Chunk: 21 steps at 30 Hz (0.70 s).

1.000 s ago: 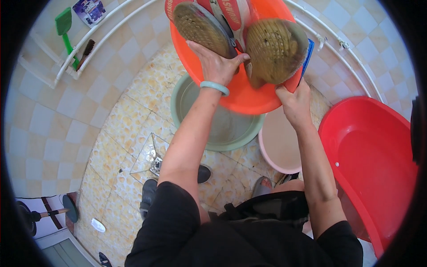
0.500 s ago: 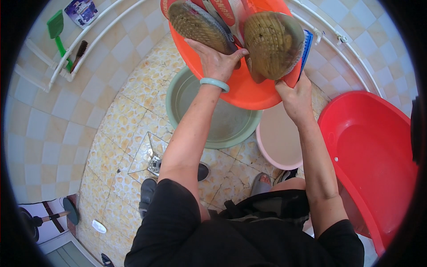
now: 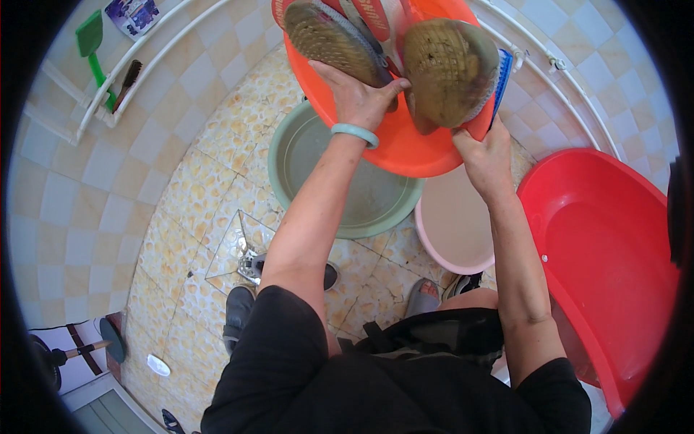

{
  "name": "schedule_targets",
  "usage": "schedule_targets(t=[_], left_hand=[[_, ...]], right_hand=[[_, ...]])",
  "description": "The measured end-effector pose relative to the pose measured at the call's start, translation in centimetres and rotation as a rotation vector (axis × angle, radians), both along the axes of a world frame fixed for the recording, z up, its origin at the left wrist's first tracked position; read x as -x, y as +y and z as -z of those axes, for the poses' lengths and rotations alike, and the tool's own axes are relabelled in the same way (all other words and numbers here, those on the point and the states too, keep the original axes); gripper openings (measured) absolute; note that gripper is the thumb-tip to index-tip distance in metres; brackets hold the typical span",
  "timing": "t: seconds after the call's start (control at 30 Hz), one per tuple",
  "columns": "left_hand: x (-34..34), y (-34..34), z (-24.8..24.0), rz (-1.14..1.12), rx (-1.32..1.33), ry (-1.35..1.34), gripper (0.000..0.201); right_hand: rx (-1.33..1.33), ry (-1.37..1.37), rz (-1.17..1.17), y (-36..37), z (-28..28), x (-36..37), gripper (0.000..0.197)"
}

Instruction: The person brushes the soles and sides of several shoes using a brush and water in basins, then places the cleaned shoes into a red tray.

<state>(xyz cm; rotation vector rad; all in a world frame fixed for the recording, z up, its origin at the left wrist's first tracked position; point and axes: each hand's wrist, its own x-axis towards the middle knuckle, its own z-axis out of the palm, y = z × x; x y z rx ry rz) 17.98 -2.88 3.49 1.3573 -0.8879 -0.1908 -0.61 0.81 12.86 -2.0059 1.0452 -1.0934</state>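
An orange basin [image 3: 426,160] is held up in front of me, tilted. In it lie a shoe [image 3: 325,45] on the left and another shoe [image 3: 444,72] on the right, their brown soles facing me. My left hand [image 3: 361,98], with a pale green bangle [image 3: 354,133] at its wrist, is closed on the heel end of the left shoe. My right hand [image 3: 486,155] grips the basin's near right rim. A blue brush-like thing [image 3: 503,83] stands right beside that hand; whether the fingers hold it too is hidden. A red and white printed thing [image 3: 372,18] shows between the shoes.
Below the orange basin, a green basin [image 3: 278,166] and a pink basin [image 3: 426,239] with cloudy water stand on the tiled floor. A large red tub [image 3: 600,246] is at the right. White pipes [image 3: 195,29] run along the wall, beside a green scoop-like tool [image 3: 90,43].
The orange basin, the shoes and both hands have shifted slightly to the right. Both grips look the same.
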Motion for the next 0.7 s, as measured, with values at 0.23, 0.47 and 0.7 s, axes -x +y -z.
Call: schedule_targets(t=[0.23, 0.47, 0.7], left_hand=[[0.33, -0.18, 0.88, -0.011, -0.044, -0.021, 0.147], [0.62, -0.57, 1.12, 0.011, -0.045, -0.02, 0.146], [0.31, -0.11, 0.99, 0.005, -0.064, 0.014, 0.147]], right_hand=[[-0.082, -0.042, -0.016, -0.34, 0.77, 0.41, 0.039], [-0.051, -0.05, -0.018, -0.61, 0.83, 0.73, 0.038], [-0.009, -0.004, 0.001, -0.75, 1.04, 0.41, 0.036]])
